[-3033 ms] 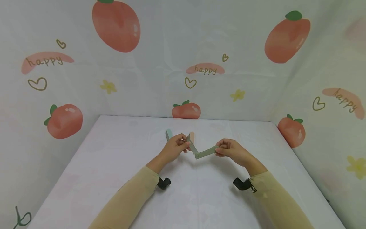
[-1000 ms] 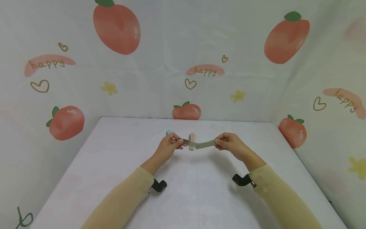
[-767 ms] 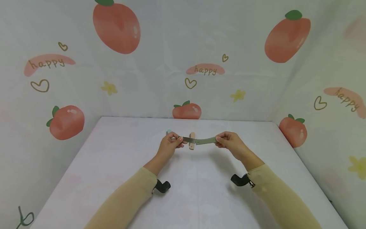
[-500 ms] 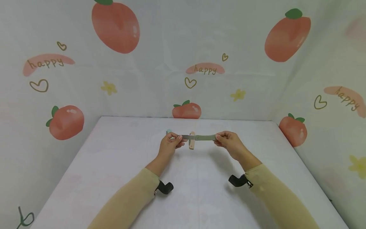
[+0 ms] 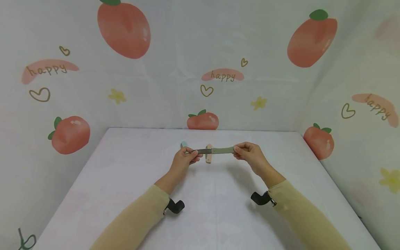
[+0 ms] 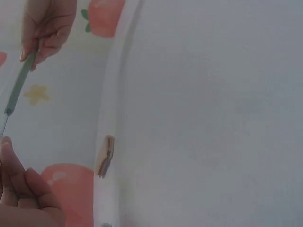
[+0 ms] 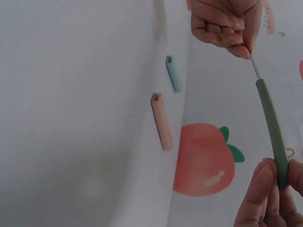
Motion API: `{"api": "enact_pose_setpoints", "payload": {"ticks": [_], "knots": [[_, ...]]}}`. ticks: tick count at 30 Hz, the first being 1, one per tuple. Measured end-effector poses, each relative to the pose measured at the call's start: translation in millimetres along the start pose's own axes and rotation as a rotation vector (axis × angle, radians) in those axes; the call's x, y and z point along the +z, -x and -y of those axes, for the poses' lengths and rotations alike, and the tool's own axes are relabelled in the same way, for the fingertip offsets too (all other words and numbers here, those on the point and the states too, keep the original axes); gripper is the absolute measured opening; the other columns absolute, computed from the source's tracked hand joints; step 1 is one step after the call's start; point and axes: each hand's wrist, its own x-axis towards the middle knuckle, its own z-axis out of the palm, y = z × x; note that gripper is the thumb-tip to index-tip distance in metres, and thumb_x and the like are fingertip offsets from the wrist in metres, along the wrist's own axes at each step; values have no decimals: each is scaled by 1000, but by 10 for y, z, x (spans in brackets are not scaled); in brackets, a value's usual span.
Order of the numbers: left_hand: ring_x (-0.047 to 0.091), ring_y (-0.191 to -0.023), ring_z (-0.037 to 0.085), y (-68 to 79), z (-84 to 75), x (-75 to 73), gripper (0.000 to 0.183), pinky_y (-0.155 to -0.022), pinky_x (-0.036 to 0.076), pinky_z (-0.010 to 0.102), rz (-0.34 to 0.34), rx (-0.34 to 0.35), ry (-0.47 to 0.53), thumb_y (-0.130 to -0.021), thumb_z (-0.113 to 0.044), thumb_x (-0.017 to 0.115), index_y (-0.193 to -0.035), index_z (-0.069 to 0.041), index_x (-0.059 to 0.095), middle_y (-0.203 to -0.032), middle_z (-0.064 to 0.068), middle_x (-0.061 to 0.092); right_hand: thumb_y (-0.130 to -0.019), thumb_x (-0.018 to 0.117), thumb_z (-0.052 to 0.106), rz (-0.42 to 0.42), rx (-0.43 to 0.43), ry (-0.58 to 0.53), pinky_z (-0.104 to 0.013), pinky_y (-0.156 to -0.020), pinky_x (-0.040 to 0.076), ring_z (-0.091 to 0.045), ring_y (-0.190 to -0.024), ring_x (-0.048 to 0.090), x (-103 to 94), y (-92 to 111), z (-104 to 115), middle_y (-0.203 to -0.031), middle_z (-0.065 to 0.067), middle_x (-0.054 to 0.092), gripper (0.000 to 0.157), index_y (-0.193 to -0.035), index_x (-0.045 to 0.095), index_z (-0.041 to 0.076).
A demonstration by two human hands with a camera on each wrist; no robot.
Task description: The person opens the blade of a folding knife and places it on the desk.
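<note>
A folding knife (image 5: 222, 150) with a green handle and a grey metal blade (image 5: 205, 151) is held level above the table, blade and handle in one straight line. My left hand (image 5: 182, 160) pinches the blade near its tip, which the fingers hide. At the other side, my right hand (image 5: 253, 158) pinches the end of the handle between thumb and fingers. Behind the blade lies a peach-coloured folded knife (image 7: 161, 125) on the table. A teal folded knife (image 7: 173, 74) lies to its left, partly covered by my left hand in the head view.
The white table (image 5: 200, 215) runs to a back edge against a printed cloth wall (image 5: 175, 104) with fruit and "happy" motifs. Side walls of the same cloth flank it. Black wrist cameras (image 5: 176, 206) hang below both sleeves.
Three seconds ago the green knife was bent at its pivot. My left hand has swung the blade out to the left until it lines up with the handle; the right hand keeps its pinch.
</note>
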Motion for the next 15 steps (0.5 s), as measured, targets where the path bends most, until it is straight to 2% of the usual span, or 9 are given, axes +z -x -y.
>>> {"api": "enact_pose_setpoints", "payload": {"ticks": [6, 10, 15], "knots": [[68, -77, 11, 22, -65, -74, 10, -83, 54, 31, 79, -42, -161, -99, -10, 63, -97, -1, 59, -91, 10, 76, -97, 68, 17, 60, -30, 124, -27, -78, 56, -17, -85, 67, -92, 37, -26, -92, -8, 71, 34, -116, 63, -11], [67, -76, 11, 40, -87, -98, 11, -88, 53, 39, 132, -67, -217, -99, -10, 63, -97, 1, 61, -91, 10, 76, -97, 67, 13, 111, -30, 157, -28, -79, 56, -15, -85, 67, -149, 63, -53, -97, -15, 71, 32, -116, 63, -12], [66, -75, 10, 62, -106, -106, 13, -91, 52, 45, 171, -71, -272, -100, -10, 62, -96, 2, 62, -90, 11, 75, -97, 67, 11, 139, -27, 199, -27, -77, 56, -14, -83, 67, -199, 80, -66, -95, -13, 72, 29, -116, 63, -11]]}}
